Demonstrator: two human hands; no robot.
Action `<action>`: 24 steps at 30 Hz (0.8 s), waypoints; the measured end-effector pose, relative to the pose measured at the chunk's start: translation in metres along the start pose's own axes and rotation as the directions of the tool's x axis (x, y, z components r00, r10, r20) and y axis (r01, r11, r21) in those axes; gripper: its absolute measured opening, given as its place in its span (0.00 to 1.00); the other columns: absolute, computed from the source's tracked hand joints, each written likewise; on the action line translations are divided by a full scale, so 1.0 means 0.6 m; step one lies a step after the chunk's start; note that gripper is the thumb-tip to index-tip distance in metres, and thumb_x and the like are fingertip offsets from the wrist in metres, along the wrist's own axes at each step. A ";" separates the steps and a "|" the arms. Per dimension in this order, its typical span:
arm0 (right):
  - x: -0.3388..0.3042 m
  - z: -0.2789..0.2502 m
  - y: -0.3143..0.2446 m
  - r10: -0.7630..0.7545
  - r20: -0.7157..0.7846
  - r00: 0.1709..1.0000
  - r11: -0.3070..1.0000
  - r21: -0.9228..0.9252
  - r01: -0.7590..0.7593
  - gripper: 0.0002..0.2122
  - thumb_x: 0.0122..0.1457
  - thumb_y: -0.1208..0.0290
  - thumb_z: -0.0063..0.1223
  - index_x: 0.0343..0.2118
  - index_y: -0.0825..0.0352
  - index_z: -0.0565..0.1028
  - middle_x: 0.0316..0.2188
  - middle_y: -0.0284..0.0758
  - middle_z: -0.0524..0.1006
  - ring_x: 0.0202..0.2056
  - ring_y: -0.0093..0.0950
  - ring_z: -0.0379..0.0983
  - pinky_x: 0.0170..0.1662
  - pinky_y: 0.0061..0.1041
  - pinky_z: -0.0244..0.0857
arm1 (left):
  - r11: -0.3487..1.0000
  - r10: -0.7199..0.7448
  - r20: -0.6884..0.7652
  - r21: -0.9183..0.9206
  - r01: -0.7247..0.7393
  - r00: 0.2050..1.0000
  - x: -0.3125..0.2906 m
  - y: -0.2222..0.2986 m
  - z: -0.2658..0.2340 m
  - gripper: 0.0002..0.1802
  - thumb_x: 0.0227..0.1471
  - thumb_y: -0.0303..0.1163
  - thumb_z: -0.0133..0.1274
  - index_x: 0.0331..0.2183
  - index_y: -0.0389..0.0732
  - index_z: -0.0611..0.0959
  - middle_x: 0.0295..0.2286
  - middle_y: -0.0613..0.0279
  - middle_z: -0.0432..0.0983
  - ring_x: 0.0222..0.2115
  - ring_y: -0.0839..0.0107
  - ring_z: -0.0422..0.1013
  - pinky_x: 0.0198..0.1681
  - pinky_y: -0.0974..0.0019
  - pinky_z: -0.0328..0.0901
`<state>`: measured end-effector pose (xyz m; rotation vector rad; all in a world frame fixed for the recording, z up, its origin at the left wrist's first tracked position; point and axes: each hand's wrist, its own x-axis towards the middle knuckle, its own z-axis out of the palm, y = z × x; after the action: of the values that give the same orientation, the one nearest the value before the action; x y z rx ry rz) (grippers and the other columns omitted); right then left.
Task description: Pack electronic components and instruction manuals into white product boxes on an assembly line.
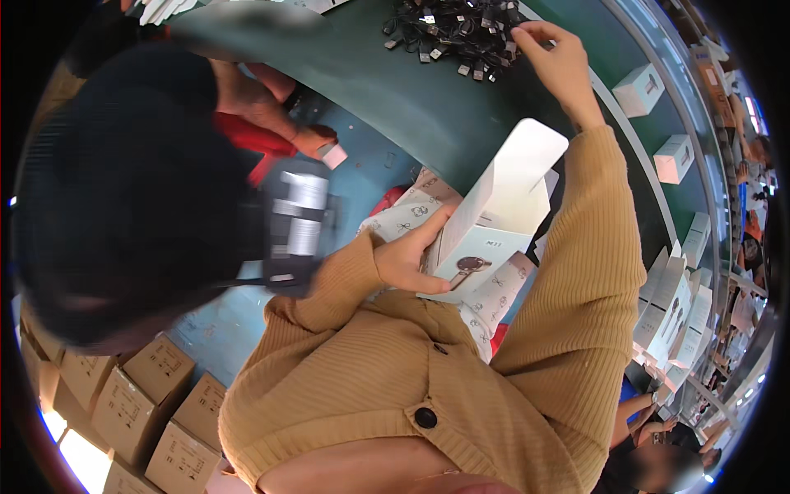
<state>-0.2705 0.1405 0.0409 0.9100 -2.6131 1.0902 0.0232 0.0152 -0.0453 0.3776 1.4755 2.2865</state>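
My left hand is wrapped round the side of a white carton box with a watch picture on its front. The box is held tilted above my lap, its top open and its long lid flap standing up. At the far side of the green table, my right hand reaches to the right edge of a tangled pile of black USB cables. Its thumb and forefinger are pinched together on a cable there; most of that cable is lost in the pile.
Several white boxes, one of them, stand along the conveyor line at right, with more grouped at lower right. A co-worker in a black cap leans in close at left. Brown cartons are stacked at lower left.
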 end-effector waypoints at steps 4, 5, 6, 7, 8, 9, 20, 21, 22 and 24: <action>-0.042 -0.103 -0.037 0.142 0.058 0.988 0.946 0.285 -0.153 0.10 0.55 0.69 0.58 0.38 0.68 0.78 0.30 0.31 0.78 0.27 0.17 0.71 0.31 0.14 0.62 | 0.995 0.092 -0.131 0.057 -0.086 0.987 0.012 -0.016 -0.007 0.54 0.35 0.29 0.64 0.60 0.32 0.51 0.53 0.54 0.59 0.56 0.67 0.55 0.58 0.66 0.50; -0.064 -0.134 -0.077 0.097 0.038 0.995 0.926 0.363 -0.104 0.09 0.55 0.72 0.58 0.38 0.69 0.77 0.32 0.31 0.78 0.27 0.17 0.71 0.32 0.12 0.62 | 0.996 0.082 -0.144 0.054 -0.075 0.986 0.008 -0.012 -0.016 0.54 0.35 0.29 0.64 0.60 0.32 0.51 0.53 0.54 0.59 0.56 0.67 0.55 0.58 0.66 0.50; -0.093 -0.161 -0.138 0.021 -0.009 1.000 0.982 0.189 -0.019 0.08 0.54 0.70 0.57 0.35 0.68 0.78 0.29 0.32 0.79 0.25 0.19 0.72 0.29 0.16 0.63 | 0.986 0.109 -0.162 0.139 -0.087 0.981 0.006 0.000 -0.028 0.53 0.34 0.28 0.63 0.59 0.32 0.53 0.52 0.54 0.60 0.54 0.68 0.57 0.58 0.66 0.51; -0.127 -0.187 -0.193 -0.068 -0.054 0.996 0.998 0.008 0.068 0.08 0.53 0.69 0.57 0.32 0.66 0.80 0.25 0.32 0.79 0.23 0.20 0.73 0.26 0.19 0.64 | 0.967 0.140 -0.170 0.236 -0.097 0.976 0.008 0.014 -0.033 0.51 0.32 0.26 0.62 0.58 0.33 0.55 0.51 0.55 0.62 0.53 0.68 0.59 0.57 0.66 0.52; -0.157 -0.205 -0.220 -0.242 0.010 0.970 0.968 -0.071 0.242 0.07 0.51 0.74 0.58 0.33 0.69 0.79 0.28 0.34 0.79 0.24 0.21 0.73 0.26 0.19 0.64 | 0.967 0.153 -0.177 0.229 -0.111 0.972 0.011 0.023 -0.036 0.50 0.31 0.25 0.61 0.58 0.35 0.58 0.50 0.56 0.63 0.52 0.68 0.60 0.56 0.66 0.53; -0.175 -0.217 -0.237 -0.406 0.083 0.910 0.900 -0.133 0.414 0.08 0.49 0.80 0.60 0.33 0.71 0.78 0.31 0.37 0.79 0.25 0.22 0.73 0.27 0.19 0.65 | 0.966 0.148 -0.181 0.237 -0.103 0.972 0.015 0.036 -0.035 0.50 0.31 0.25 0.61 0.58 0.35 0.58 0.50 0.56 0.63 0.52 0.68 0.60 0.56 0.66 0.53; -0.271 -0.280 -0.276 -0.381 0.407 0.830 0.886 -0.097 0.454 0.21 0.45 0.60 0.62 0.40 0.68 0.76 0.41 0.44 0.76 0.23 0.33 0.72 0.27 0.28 0.64 | 0.860 0.364 -0.003 0.386 -0.335 0.931 0.039 0.028 0.039 0.50 0.37 0.32 0.64 0.59 0.36 0.56 0.53 0.56 0.60 0.55 0.67 0.56 0.57 0.63 0.53; -0.293 -0.299 -0.268 -0.329 0.382 0.864 0.906 -0.129 0.402 0.23 0.44 0.57 0.64 0.39 0.70 0.75 0.42 0.46 0.75 0.29 0.37 0.74 0.30 0.28 0.65 | 0.904 0.329 -0.010 0.291 -0.312 0.944 0.042 0.032 0.055 0.51 0.39 0.32 0.63 0.60 0.36 0.53 0.53 0.56 0.59 0.55 0.68 0.56 0.57 0.63 0.53; -0.328 -0.307 -0.262 -0.218 0.223 0.950 0.970 -0.057 0.236 0.18 0.51 0.62 0.56 0.41 0.70 0.74 0.44 0.44 0.74 0.29 0.30 0.70 0.33 0.25 0.63 | 0.893 0.344 0.002 0.310 -0.327 0.939 0.053 0.039 0.072 0.51 0.39 0.32 0.63 0.60 0.36 0.53 0.53 0.56 0.59 0.55 0.68 0.56 0.57 0.63 0.53; -0.378 -0.295 -0.249 -0.173 0.161 0.972 0.981 -0.063 0.185 0.22 0.46 0.59 0.62 0.40 0.70 0.73 0.45 0.47 0.73 0.32 0.36 0.72 0.33 0.27 0.64 | 0.949 0.306 -0.042 0.088 -0.301 0.951 0.068 0.049 0.108 0.57 0.40 0.34 0.65 0.61 0.35 0.45 0.56 0.55 0.53 0.58 0.68 0.51 0.60 0.63 0.49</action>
<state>-0.0137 0.2883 0.1723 1.2312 -2.6087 0.9002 0.0093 0.0756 0.0083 0.6075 1.6392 2.4946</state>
